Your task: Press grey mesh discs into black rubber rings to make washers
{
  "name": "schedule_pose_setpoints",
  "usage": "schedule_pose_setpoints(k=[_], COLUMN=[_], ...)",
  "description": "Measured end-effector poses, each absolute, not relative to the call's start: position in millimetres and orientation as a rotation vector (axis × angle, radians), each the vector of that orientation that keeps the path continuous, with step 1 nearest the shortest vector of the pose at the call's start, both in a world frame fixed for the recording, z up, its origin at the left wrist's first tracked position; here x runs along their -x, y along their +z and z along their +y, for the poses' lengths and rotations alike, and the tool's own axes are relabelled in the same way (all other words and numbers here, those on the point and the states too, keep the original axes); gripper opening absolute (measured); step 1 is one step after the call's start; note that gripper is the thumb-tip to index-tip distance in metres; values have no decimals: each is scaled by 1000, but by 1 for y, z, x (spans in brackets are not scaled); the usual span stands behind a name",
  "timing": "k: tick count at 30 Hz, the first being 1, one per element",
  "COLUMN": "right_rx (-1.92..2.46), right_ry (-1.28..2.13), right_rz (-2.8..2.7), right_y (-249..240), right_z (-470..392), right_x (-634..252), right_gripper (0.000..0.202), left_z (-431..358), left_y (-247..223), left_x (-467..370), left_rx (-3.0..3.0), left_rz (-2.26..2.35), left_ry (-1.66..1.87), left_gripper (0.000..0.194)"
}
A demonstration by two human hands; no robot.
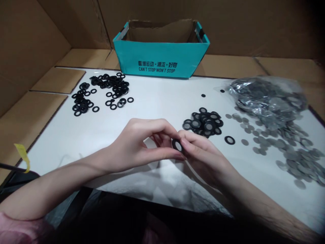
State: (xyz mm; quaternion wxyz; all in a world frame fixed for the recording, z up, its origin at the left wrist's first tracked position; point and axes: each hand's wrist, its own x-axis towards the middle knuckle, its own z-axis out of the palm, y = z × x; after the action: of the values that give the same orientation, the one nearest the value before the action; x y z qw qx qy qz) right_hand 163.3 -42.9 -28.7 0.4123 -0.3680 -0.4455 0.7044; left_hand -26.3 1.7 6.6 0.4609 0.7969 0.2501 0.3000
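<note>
Between my two hands is a black rubber washer [174,146], tilted toward me. Its centre looks pale; whether a mesh disc sits in it or the hole is open, I cannot tell. My left hand [137,142] curves around it from the left, thumb below and index finger above. From the right, my right hand [208,154] pinches its edge, the thumb lying on the rim. Just beyond the right hand is a pile of black washers with grey discs in their centres [209,126]. A single black washer [226,138] lies to the right of that pile.
Loose black rings [111,81] spread over the left of the white table [157,98]. Grey mesh discs [299,162] are scattered at the right, beside a clear plastic bag [269,98] full of them. A teal box [159,56] stands at the back; cardboard walls [241,27] surround the table.
</note>
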Motion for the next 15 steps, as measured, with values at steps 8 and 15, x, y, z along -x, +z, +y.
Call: schedule_pose_setpoints(k=[8, 15], right_rx=[1031, 1143], right_ry=[1549, 1109], right_rz=[-1233, -1549], right_y=[-30, -26], right_z=[-46, -49], right_x=[-162, -164], right_gripper=[35, 24], left_z=[-2, -1], left_y=[8, 11], left_x=[23, 23], left_rx=[-1767, -1749], left_rz=[760, 785], left_ry=[732, 639], left_gripper=[20, 10])
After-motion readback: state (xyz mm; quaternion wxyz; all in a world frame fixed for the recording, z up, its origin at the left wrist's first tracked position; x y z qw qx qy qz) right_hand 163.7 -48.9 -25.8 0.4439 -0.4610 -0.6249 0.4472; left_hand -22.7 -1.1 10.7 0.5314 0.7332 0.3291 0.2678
